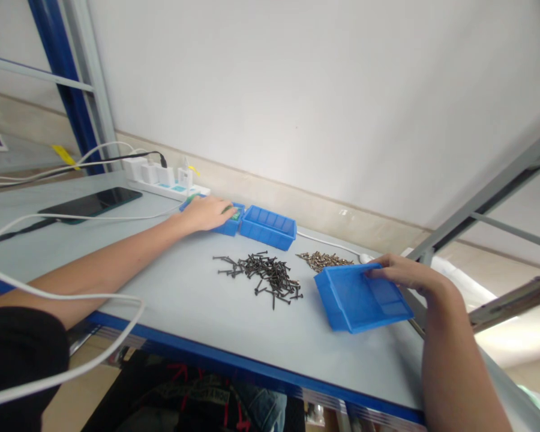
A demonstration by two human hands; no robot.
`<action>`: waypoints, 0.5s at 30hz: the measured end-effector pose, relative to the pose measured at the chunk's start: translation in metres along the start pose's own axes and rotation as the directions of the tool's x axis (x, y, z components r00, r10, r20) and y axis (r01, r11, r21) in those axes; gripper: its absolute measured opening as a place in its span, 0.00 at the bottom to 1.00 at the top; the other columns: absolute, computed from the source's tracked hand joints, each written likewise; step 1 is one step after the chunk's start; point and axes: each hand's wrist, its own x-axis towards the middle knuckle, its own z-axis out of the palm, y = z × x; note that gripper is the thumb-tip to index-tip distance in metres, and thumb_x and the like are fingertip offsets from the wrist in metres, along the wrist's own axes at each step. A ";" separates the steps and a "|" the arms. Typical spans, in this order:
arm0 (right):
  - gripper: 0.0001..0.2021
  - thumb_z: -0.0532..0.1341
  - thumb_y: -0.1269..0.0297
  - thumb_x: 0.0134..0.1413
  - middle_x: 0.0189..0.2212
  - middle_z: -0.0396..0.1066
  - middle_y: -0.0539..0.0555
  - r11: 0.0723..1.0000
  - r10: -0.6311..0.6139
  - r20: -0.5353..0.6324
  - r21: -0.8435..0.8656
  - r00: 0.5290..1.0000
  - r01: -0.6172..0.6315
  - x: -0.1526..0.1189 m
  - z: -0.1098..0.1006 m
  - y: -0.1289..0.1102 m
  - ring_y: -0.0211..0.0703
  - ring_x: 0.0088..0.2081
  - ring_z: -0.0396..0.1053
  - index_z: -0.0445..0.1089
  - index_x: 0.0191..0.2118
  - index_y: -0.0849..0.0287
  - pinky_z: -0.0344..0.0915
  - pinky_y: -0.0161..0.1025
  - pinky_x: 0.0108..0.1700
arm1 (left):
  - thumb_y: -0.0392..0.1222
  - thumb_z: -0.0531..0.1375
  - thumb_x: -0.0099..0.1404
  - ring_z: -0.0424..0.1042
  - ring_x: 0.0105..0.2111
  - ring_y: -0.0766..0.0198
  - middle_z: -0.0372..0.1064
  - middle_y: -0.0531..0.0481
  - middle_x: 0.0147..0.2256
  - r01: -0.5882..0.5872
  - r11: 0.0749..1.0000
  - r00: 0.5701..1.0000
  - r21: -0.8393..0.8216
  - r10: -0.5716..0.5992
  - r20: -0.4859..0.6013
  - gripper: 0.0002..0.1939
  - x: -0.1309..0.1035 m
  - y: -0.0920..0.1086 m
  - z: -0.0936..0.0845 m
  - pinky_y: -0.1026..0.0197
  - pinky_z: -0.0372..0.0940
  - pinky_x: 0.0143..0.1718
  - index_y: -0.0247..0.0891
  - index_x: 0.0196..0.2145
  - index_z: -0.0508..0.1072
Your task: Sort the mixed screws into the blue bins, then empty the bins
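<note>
My right hand (398, 273) grips the far edge of a blue bin (364, 297), which is tilted with its empty inside facing me. My left hand (209, 213) rests over another blue bin (229, 227) near the wall; green items show inside it, and its fingertips are partly hidden. Right beside that bin stands an empty blue bin (269, 227). A loose pile of black screws (270, 273) lies mid-table. Behind the tilted bin is a smaller pile of brass-coloured screws (324, 261).
A white power strip (162, 180) with plugs sits at the back left, near a dark phone (101, 203). One white cable (63, 294) loops across my left forearm. Metal shelf posts flank the table (234, 318), and a wall closes its back.
</note>
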 end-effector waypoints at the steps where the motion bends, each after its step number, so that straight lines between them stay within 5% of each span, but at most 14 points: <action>1: 0.09 0.62 0.59 0.35 0.23 0.75 0.51 0.999 -0.020 0.002 0.040 1.000 0.020 0.000 -0.001 0.001 0.48 0.26 0.71 0.76 0.24 0.57 0.67 0.39 0.29 | 0.58 0.38 0.68 0.68 0.48 0.50 0.71 0.45 0.47 0.003 1.000 1.000 -0.007 -0.003 0.003 0.28 0.000 0.000 0.000 0.49 0.59 0.48 0.43 0.47 0.70; 5: 0.14 0.63 0.59 0.35 0.34 0.77 0.52 0.973 -0.110 -0.121 0.190 0.986 0.132 0.000 -0.004 0.008 0.53 0.38 0.73 0.77 0.33 0.55 0.69 0.42 0.39 | 0.58 0.38 0.68 0.67 0.48 0.51 0.71 0.46 0.47 0.009 1.000 1.000 -0.016 -0.009 0.003 0.28 0.000 -0.001 0.001 0.49 0.59 0.49 0.44 0.47 0.70; 8: 0.15 0.64 0.58 0.36 0.31 0.76 0.52 0.939 -0.066 -0.298 0.304 0.952 0.160 0.003 -0.007 0.013 0.51 0.34 0.72 0.76 0.35 0.55 0.69 0.41 0.34 | 0.58 0.38 0.67 0.67 0.49 0.50 0.71 0.46 0.47 0.006 1.000 1.000 -0.017 -0.006 0.008 0.28 0.001 -0.001 0.002 0.49 0.59 0.48 0.44 0.47 0.70; 12: 0.18 0.62 0.58 0.40 0.30 0.74 0.55 0.877 0.199 -0.589 0.464 0.783 0.126 0.021 -0.007 0.024 0.47 0.28 0.70 0.72 0.40 0.56 0.68 0.38 0.26 | 0.57 0.38 0.67 0.67 0.49 0.50 0.71 0.45 0.47 -0.004 1.000 1.000 -0.014 0.004 0.003 0.28 0.001 -0.001 0.001 0.49 0.59 0.48 0.43 0.47 0.70; 15: 0.25 0.57 0.54 0.45 0.29 0.72 0.58 0.902 0.240 -0.717 0.413 0.654 0.123 0.040 -0.002 0.037 0.47 0.26 0.69 0.67 0.48 0.62 0.68 0.40 0.25 | 0.57 0.38 0.67 0.67 0.49 0.50 0.71 0.45 0.47 0.000 1.000 1.000 -0.015 0.000 0.002 0.27 0.001 0.000 0.000 0.49 0.59 0.48 0.43 0.47 0.70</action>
